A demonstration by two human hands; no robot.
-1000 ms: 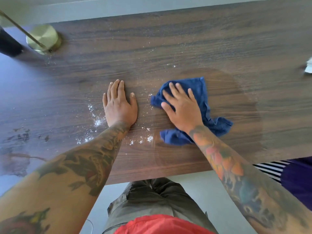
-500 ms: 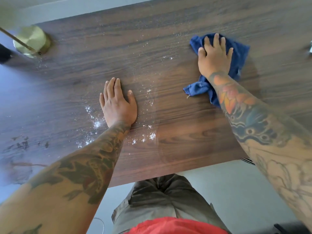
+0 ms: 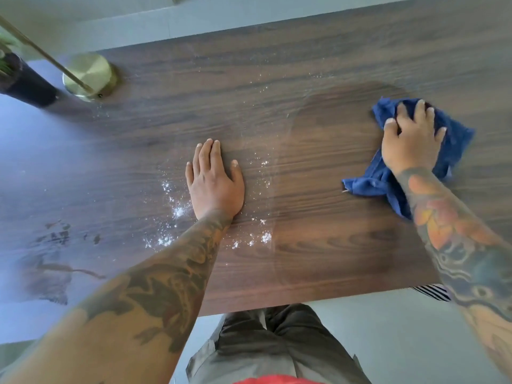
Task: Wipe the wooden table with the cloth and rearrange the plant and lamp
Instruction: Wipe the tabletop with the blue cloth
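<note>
A dark wooden table (image 3: 304,65) fills the view. My right hand (image 3: 410,139) presses a crumpled blue cloth (image 3: 368,181) flat on the table's right side, fingers spread over it. My left hand (image 3: 214,181) lies flat and open on the wood near the middle, holding nothing. White powder (image 3: 180,210) is scattered around my left hand. At the far left stand a lamp with a round brass base (image 3: 91,74) and thin slanted stem, and beside it a plant in a dark pot (image 3: 25,81), partly cut off by the frame edge.
A dark wet smear (image 3: 55,245) marks the table's left part. The wiped area around the cloth looks darker and damp. The table's near edge runs just above my legs. A striped fabric (image 3: 432,291) shows below the edge at right.
My right hand has swept the blue cloth from the middle of the table up and out to the right. My left hand has stayed flat in place.
</note>
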